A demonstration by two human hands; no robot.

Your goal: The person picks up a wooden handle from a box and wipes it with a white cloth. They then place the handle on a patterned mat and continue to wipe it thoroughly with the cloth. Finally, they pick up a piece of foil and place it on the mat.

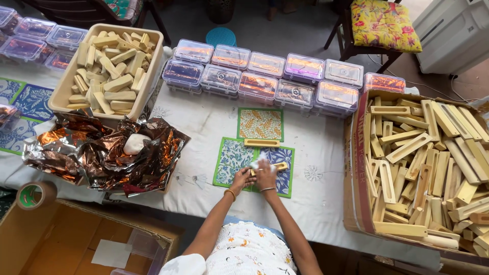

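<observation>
A small wooden holder (277, 166) lies on the table (204, 119), on top of patterned printed cards (232, 162), directly under both hands. The left hand (242, 178) rests beside its near end with fingers curled against it; whether it truly grips the piece cannot be told at this size. The right hand (265, 174) presses down over the middle of the holder with a small white cloth (256, 164) bunched under its fingers, so it is clenched on the cloth. Both wrists carry thin bangles.

Just beyond the hands, farther from the person, a second wooden holder (261, 143) lies across the near edge of a card with an orange leaf pattern (260, 124). Farther out again, two rows of clear plastic boxes (265, 76) with shiny contents run across the table.

Well off to the right of the right hand stands a large cardboard box (356, 168) heaped with more wooden holders and slats (428, 173). To the left of the left hand lies a pile of crumpled copper-coloured foil (107, 153) with a white lump (135, 143) on it. Beyond the foil sits a cream plastic tub (63, 86) filled with pale bars (109, 69). Nearer the person on that side, a roll of tape (34, 195) rests at the edge of an open cardboard carton (66, 239) below table level.
</observation>
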